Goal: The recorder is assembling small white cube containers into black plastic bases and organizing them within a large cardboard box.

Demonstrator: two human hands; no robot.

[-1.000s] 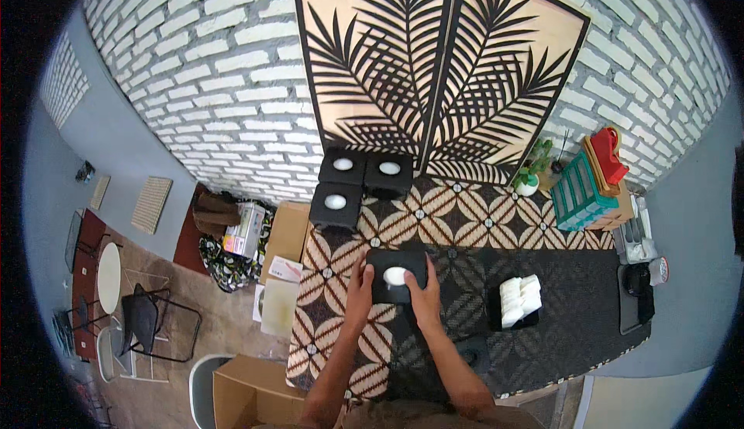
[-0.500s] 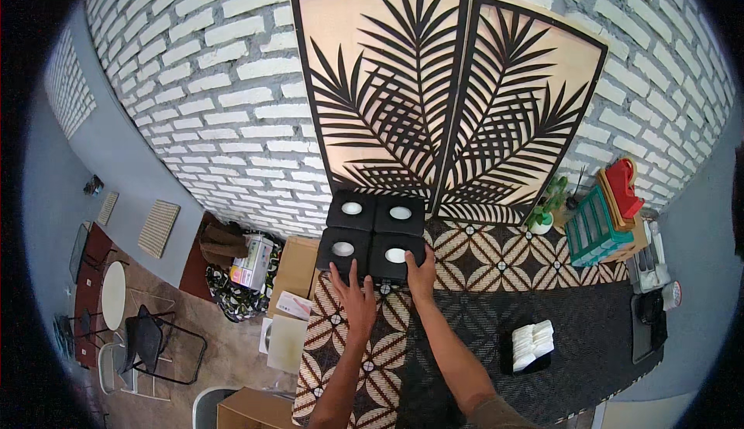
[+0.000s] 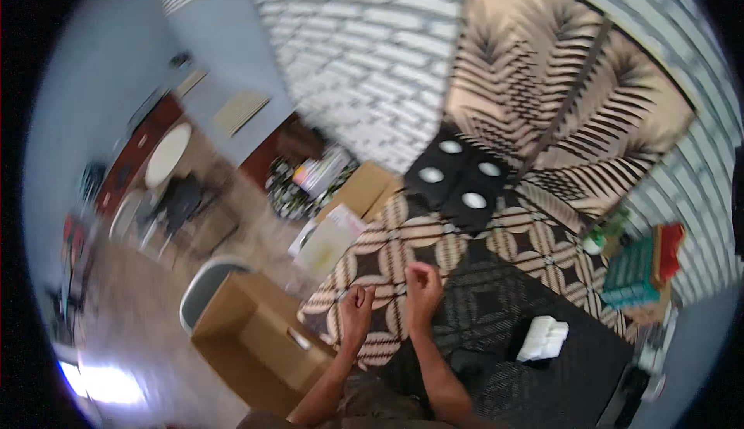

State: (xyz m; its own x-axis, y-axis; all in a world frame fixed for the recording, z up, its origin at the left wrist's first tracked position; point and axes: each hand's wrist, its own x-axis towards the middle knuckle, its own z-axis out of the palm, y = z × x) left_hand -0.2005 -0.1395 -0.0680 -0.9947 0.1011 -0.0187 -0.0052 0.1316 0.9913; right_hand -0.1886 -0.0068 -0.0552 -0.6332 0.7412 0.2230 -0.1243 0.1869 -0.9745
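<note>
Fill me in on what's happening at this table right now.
A person stands at a table covered with a patterned cloth. Both hands are loosely curled and hold nothing: the left hand and right hand hover side by side over the cloth. Four black boxes with white round tops sit grouped in a square at the far end, near the palm-leaf panels. A white folded item lies to the right. The picture is motion-blurred.

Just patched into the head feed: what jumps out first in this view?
Four black boxes with white round tops sit in a square block on the patterned tablecloth, at the foot of two big palm-leaf panels. Nearer the camera, the left hand and right hand hang loosely curled and empty above the cloth. The picture is blurred.
</note>
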